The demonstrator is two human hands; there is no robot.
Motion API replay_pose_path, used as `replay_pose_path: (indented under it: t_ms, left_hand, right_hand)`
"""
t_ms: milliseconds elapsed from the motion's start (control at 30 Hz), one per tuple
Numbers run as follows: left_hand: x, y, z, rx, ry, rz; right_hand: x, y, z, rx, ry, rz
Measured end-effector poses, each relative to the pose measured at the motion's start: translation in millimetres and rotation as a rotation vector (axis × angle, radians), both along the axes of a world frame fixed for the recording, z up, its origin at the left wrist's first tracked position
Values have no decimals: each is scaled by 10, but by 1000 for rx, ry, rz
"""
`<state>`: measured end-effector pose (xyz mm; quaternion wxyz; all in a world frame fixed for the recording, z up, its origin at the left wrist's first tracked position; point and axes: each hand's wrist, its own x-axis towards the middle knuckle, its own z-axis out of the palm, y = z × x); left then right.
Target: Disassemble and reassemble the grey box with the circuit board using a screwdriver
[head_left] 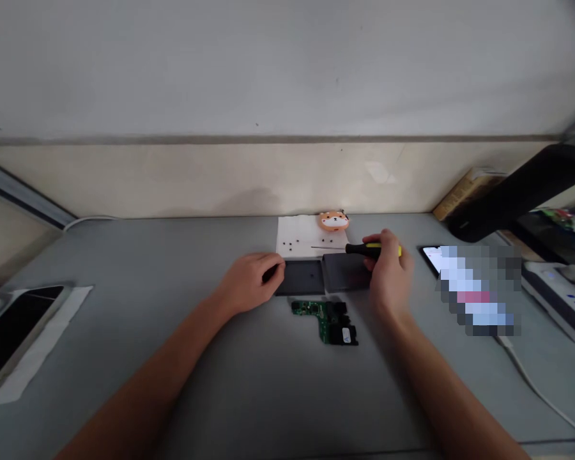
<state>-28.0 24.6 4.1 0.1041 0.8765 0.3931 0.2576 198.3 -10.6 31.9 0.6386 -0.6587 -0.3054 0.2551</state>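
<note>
My right hand (pixel 389 271) is closed around a screwdriver (pixel 364 248) with a black and yellow handle, its thin shaft pointing left over a white sheet (pixel 297 233). My left hand (pixel 250 280) has its fingers curled on the left edge of a dark flat panel (pixel 301 278). A second grey panel (pixel 342 271) lies beside it, partly under my right hand. A green circuit board (pixel 326 318) lies on the desk just in front of the panels. Several tiny dark screws (pixel 290 245) rest on the white sheet.
An orange animal-shaped trinket (pixel 334 220) sits at the back of the white sheet. A phone (pixel 431 257) with a lit screen lies to the right, a white cable (pixel 531 380) behind it. A dark tablet on white cloth (pixel 14 326) lies far left. A white power strip (pixel 563 297) is far right.
</note>
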Motion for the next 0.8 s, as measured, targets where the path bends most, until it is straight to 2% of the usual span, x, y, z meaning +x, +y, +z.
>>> replay_pose_path:
  t_ms: [533,800]
  left_hand:
    - [0,4,2,-22,20,16]
    - [-1,7,-1,-23,12,13]
  right_hand:
    - [0,12,-32,-2,7,27]
    - [-23,0,16,-8,-17,-3]
